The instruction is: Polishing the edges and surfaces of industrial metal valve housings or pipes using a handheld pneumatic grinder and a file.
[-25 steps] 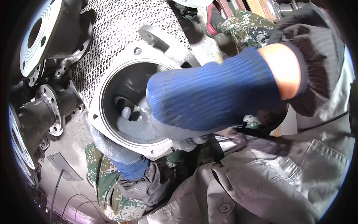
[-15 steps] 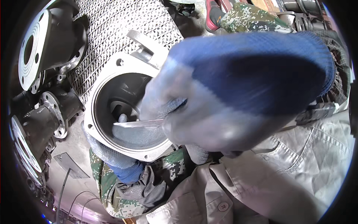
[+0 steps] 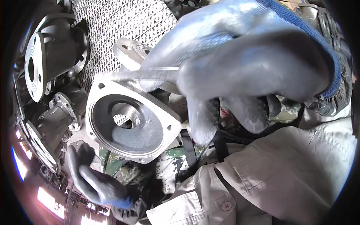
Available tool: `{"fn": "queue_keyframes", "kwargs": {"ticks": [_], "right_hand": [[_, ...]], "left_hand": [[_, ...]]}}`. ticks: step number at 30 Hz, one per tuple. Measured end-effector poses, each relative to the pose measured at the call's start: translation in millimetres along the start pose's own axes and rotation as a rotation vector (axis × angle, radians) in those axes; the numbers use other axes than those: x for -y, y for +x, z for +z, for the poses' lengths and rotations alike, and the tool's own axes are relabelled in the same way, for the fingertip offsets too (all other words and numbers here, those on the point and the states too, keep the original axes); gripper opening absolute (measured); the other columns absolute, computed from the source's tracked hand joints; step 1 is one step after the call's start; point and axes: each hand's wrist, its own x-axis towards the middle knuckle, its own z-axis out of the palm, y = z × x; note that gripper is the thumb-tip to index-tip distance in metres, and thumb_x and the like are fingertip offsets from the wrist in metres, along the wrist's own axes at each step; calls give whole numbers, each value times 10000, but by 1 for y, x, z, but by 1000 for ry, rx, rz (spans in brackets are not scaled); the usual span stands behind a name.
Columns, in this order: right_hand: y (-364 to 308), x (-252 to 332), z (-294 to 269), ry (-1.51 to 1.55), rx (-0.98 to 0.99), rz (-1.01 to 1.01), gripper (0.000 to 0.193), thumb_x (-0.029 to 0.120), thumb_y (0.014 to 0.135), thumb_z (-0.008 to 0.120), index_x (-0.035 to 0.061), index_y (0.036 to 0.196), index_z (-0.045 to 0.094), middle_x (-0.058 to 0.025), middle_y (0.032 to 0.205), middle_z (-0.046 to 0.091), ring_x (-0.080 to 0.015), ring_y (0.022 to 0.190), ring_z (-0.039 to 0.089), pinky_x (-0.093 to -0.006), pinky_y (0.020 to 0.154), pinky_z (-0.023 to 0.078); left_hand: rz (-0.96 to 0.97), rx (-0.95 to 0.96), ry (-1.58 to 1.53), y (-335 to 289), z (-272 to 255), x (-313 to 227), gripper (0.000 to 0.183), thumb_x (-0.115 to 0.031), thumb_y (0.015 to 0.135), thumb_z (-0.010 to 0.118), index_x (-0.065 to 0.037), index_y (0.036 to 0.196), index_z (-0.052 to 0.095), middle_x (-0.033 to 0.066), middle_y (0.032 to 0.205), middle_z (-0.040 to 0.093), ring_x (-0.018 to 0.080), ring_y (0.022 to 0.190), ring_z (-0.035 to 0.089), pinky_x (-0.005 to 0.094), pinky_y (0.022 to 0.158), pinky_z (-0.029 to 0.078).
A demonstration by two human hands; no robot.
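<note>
At the edge of the mesh (image 3: 123,22), the metal pipe (image 3: 142,135) could tip: the left hand (image 3: 93,182), fingers loosely spread, stands apart from it. The right hand (image 3: 247,67) pinches a thin blade (image 3: 161,73); a slip could scratch the pipe.

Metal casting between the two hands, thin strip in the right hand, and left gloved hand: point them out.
Metal casting (image 3: 141,138): head view, on its hollow's inner wall.
Thin strip (image 3: 159,74): head view, on its blurred surface.
Left gloved hand (image 3: 93,183): head view, below its fingers.
</note>
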Motion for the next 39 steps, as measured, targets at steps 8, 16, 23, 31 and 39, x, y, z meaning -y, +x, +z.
{"fn": "queue_keyframes", "kwargs": {"ticks": [8,16,23,31,39], "right_hand": [[-42,14,-19,-2,135,-129,287,33,889,520,5,1152,629,-152,837,691,-129,523,612,-282,440,447],[-58,48,-45,4,88,-75,300,28,890,517,6,1170,624,-154,855,695,-124,524,613,-277,437,449],[-49,60,-54,7,68,37,312,23,892,515,7,1185,620,-157,870,698,-121,526,614,-273,434,450],[-37,67,-54,4,61,118,327,18,893,512,8,1203,615,-160,887,702,-116,527,615,-268,431,451],[-24,78,-49,-11,59,176,341,13,895,509,9,1220,610,-163,904,706,-112,529,616,-263,428,453]], "left_hand": [[552,1064,737,39,25,-33,310,-85,745,541,-77,1006,707,173,1083,664,377,1009,623,444,902,489],[416,1472,1084,48,60,1,298,-98,631,618,-71,916,698,202,1036,632,387,969,593,474,849,478],[254,1578,1144,49,77,11,282,-124,606,653,-67,880,690,195,999,629,388,950,591,483,835,471],[405,1096,555,74,11,-47,82,-105,724,590,-71,767,650,119,907,670,344,962,617,441,876,464],[-209,167,174,28,-39,2,397,-215,1021,446,52,1301,536,196,1256,591,263,1135,594,377,992,467]]}}
